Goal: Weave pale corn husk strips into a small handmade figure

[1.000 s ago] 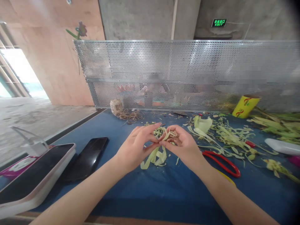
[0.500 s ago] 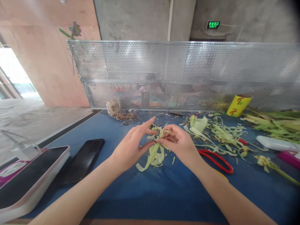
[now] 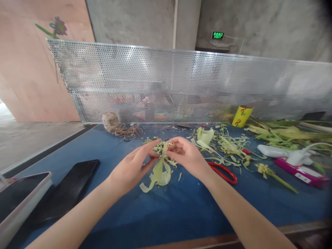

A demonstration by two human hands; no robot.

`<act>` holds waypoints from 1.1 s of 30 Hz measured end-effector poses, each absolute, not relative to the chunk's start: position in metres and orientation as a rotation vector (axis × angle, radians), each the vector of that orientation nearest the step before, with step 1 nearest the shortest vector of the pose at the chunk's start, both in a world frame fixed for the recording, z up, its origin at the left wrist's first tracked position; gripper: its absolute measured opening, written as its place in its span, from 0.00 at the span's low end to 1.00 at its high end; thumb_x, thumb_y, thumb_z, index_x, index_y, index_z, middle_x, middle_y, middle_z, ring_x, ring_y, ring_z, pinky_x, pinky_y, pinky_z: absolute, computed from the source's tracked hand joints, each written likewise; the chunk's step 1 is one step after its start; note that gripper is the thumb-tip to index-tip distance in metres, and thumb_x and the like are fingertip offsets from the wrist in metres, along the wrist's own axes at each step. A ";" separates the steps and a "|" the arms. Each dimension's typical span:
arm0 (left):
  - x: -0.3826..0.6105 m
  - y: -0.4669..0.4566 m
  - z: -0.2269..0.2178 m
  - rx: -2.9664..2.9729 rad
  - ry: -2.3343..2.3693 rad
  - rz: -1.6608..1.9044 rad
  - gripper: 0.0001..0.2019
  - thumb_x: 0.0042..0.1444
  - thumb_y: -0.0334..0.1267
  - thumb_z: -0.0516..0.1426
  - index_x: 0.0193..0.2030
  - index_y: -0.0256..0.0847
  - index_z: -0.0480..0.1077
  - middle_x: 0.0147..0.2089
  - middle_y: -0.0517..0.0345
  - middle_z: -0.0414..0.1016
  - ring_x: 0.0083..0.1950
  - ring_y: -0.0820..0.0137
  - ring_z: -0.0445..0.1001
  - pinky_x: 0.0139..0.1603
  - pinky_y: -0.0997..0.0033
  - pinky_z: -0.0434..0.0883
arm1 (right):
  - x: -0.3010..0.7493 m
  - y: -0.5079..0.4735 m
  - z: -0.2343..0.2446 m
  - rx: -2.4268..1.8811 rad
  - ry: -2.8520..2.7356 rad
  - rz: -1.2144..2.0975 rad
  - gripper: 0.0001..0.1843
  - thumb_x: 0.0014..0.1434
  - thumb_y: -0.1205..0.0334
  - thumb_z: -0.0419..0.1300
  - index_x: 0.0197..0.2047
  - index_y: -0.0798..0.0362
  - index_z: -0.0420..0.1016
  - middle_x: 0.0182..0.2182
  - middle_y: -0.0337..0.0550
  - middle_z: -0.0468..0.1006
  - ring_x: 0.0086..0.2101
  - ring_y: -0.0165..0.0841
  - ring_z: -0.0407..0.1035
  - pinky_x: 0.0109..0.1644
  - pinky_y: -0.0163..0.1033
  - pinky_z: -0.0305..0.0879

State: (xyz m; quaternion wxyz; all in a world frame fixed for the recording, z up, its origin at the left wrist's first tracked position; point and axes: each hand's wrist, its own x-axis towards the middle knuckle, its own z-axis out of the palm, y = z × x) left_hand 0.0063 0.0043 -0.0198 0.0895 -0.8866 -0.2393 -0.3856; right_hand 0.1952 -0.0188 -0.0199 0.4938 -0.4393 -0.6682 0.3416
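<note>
Mid-frame, the right hand (image 3: 187, 156) pinches pale-green strips (image 3: 158, 168) between thumb and fingertips, ends trailing below; the left hand (image 3: 131, 167) curves beside them, its hold unclear from here.

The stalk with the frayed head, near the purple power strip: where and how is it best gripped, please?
Probably pinch its slender bare stem, coming from the near side: the stem slants toward the person, while the bulkier frayed head points away.

a grey wall (image 3: 137, 24) stands behind perforated metal (image 3: 109, 69).
</note>
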 end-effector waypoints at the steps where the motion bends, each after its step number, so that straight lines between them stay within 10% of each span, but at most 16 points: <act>1: 0.006 0.006 -0.020 -2.632 -0.692 -1.122 0.23 0.54 0.29 0.52 0.56 0.40 0.52 0.33 0.59 0.76 0.38 0.73 0.73 0.38 0.74 0.71 | 0.206 -0.022 -0.018 -1.169 -1.709 0.726 0.12 0.51 0.58 0.57 0.39 0.50 0.63 0.35 0.42 0.72 0.36 0.32 0.68 0.39 0.38 0.64; 6: 0.006 0.010 -0.025 -2.629 -0.582 -1.078 0.23 0.54 0.28 0.52 0.56 0.39 0.52 0.36 0.57 0.75 0.41 0.71 0.72 0.40 0.73 0.71 | 0.271 -0.044 -0.032 -2.190 -1.901 0.103 0.08 0.54 0.65 0.52 0.38 0.55 0.68 0.40 0.52 0.71 0.41 0.43 0.66 0.42 0.45 0.60; 24: 0.011 0.002 -0.028 -2.601 -0.679 -1.217 0.22 0.55 0.31 0.51 0.57 0.40 0.52 0.37 0.58 0.77 0.37 0.72 0.74 0.39 0.71 0.72 | 0.276 -0.061 -0.070 -2.497 -1.898 -0.013 0.20 0.41 0.80 0.54 0.40 0.60 0.61 0.34 0.53 0.70 0.33 0.41 0.69 0.28 0.35 0.55; 28: 0.010 0.002 -0.030 -2.587 -0.672 -1.251 0.22 0.54 0.29 0.52 0.55 0.40 0.52 0.36 0.58 0.77 0.36 0.72 0.74 0.39 0.70 0.72 | 0.282 -0.064 -0.065 -2.447 -1.777 -0.058 0.18 0.44 0.72 0.56 0.40 0.59 0.59 0.39 0.56 0.67 0.34 0.39 0.69 0.29 0.35 0.58; 33: 0.010 0.000 -0.031 -2.566 -0.683 -1.271 0.21 0.54 0.30 0.52 0.55 0.41 0.53 0.35 0.58 0.76 0.35 0.72 0.74 0.37 0.70 0.72 | 0.292 -0.085 -0.043 -2.187 -1.475 0.411 0.19 0.48 0.43 0.53 0.33 0.49 0.57 0.22 0.42 0.67 0.19 0.34 0.63 0.22 0.38 0.58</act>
